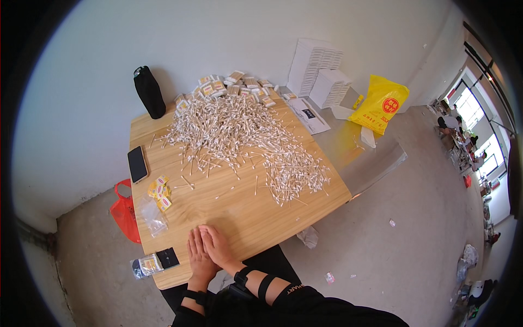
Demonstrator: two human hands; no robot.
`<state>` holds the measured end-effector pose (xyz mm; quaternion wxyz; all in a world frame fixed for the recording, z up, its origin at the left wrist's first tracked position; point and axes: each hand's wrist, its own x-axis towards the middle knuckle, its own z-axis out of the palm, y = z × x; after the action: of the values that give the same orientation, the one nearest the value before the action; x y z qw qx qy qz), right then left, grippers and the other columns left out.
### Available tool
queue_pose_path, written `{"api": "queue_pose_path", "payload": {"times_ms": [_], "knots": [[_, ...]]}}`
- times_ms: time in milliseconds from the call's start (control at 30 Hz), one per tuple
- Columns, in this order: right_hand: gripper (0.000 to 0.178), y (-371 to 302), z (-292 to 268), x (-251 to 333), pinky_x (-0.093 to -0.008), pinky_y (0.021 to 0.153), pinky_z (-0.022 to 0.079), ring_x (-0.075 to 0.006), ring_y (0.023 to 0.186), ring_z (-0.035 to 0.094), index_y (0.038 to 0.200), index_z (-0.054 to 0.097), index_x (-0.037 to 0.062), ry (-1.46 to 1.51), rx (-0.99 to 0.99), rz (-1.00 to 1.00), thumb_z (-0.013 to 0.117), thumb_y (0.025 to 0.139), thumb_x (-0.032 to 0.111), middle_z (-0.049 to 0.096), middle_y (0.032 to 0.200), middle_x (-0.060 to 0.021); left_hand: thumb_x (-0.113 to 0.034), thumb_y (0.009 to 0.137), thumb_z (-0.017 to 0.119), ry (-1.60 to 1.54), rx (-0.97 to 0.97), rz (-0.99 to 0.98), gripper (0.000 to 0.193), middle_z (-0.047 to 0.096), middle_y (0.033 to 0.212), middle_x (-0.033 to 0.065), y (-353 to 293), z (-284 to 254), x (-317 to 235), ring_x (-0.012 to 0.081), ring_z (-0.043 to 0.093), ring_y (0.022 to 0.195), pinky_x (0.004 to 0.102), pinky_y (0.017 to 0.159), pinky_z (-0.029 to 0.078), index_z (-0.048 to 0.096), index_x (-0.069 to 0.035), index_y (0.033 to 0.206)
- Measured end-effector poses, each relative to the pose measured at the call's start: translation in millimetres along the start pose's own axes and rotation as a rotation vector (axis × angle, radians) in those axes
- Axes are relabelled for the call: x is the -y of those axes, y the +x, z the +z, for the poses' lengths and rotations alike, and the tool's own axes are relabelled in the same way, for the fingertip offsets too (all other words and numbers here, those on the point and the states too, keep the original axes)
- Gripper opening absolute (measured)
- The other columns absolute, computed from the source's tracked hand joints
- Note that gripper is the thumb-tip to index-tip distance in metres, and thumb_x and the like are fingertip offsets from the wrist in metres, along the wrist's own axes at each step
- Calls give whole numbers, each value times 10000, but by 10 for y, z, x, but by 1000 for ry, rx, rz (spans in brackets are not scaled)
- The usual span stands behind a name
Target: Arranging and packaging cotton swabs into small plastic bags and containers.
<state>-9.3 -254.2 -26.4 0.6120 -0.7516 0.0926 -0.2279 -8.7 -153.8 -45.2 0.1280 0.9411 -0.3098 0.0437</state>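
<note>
Hands come first, at the lower middle of the frame: the left hand (pixel 198 257) and the right hand (pixel 218 246) lie flat on the table (pixel 256 218), palms down, side by side and touching, the right partly over the left. Both are open with fingers straight and together, holding nothing (each wrist wears a black strap). Nothing lies under or between them that can be made out.

Just left of the hands, at the near table edge, sits a small clear packet (pixel 155 263) with a dark card on it. Farther up on the left lie a crumpled clear bag (pixel 151 215) and a few yellow labels (pixel 160 193), then a dark phone (pixel 137 163) near the left edge. A red bag (pixel 125 212) hangs beside the table at the left.

Swabs (pixel 239 136) fill the middle and far part of the top in a wide loose heap, well apart from the hands, with single strays trailing toward them. Behind the heap, small filled boxes (pixel 234 86) are piled at the far edge, a black bottle (pixel 149 91) stands at the upper left, white cartons (pixel 321 76) lean on the wall, and a yellow bag (pixel 380 103) sits at the upper right.

Judging by this, the hands are at rest between steps, no swab picked up. The next move would call for a long reach forward to the heap's near edge and a pinch on a small bunch.
</note>
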Motion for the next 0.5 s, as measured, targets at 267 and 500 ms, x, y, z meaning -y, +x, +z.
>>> {"api": "queue_pose_path", "payload": {"times_ms": [267,500], "knots": [[245,-7,2,-16,-387,872,458,-348,989,569,1088,570,4,-3,-4,-4,462,970,190,601,1040,-184,-395,736,710,-24,-17,8,962,190,1523,228,0,11,7,410,131,1425,488,1149,130,222,-7,1470],[228,0,-7,-6,-389,869,457,-349,979,567,1069,568,5,-7,-4,-8,461,968,179,596,1025,-178,-396,746,701,-36,18,-16,953,195,1521,228,4,-16,-20,410,135,1424,489,1148,135,220,-6,1470]]}}
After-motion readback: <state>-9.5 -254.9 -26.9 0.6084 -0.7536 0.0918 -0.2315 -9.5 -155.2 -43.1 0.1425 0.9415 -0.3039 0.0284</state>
